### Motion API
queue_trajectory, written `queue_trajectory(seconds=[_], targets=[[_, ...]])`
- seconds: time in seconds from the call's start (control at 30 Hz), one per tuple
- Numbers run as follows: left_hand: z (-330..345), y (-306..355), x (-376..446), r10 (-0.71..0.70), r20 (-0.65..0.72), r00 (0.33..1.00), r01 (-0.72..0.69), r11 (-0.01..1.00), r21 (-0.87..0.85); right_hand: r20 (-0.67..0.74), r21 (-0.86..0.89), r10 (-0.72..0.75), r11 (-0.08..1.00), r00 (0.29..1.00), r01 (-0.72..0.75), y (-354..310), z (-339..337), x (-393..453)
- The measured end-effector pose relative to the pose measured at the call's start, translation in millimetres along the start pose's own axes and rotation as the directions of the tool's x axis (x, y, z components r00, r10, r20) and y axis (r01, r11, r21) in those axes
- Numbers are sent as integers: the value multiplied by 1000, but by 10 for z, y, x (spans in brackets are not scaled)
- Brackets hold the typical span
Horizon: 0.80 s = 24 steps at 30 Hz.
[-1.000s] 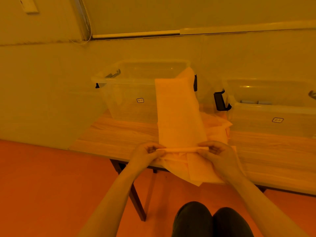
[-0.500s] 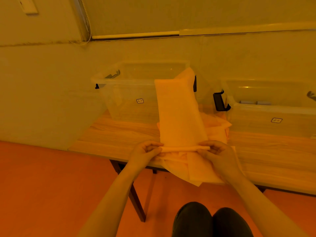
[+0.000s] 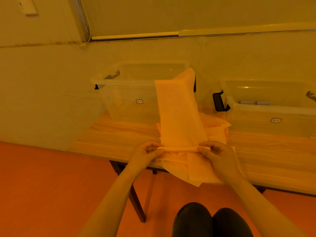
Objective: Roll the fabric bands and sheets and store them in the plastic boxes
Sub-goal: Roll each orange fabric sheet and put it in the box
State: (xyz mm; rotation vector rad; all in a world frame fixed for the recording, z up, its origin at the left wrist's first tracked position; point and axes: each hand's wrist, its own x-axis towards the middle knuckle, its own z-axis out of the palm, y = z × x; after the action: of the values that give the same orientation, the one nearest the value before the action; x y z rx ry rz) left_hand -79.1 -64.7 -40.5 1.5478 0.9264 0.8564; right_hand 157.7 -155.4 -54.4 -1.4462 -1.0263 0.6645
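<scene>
Dim amber light is tinting everything; a small glare is showing on the right box (image 3: 266, 106) rim, straight edges are bowing outward

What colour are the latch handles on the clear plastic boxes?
Black latch handles, seen best in the head view.

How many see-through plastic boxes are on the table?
2. One box stands at the back left with a fabric band draped on its rim; the other is at the right.

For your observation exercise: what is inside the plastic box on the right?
Through the right plastic box and over its rim, two pale rolled pieces lie near the back. The front wall's glare hides the rest of the floor, so more rolls cannot be ruled out.
</scene>
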Motion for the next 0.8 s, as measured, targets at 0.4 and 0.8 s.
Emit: queue_trajectory(seconds=[0.4,0.8], targets=[[18,-43,48,23,-82,996,-19,999,46,-4,48,45,998,999,-44,19,-1,3],[30,-25,39,25,-50,998,-24,1000,20,-20,46,29,999,999,-28,8,3,-2]])
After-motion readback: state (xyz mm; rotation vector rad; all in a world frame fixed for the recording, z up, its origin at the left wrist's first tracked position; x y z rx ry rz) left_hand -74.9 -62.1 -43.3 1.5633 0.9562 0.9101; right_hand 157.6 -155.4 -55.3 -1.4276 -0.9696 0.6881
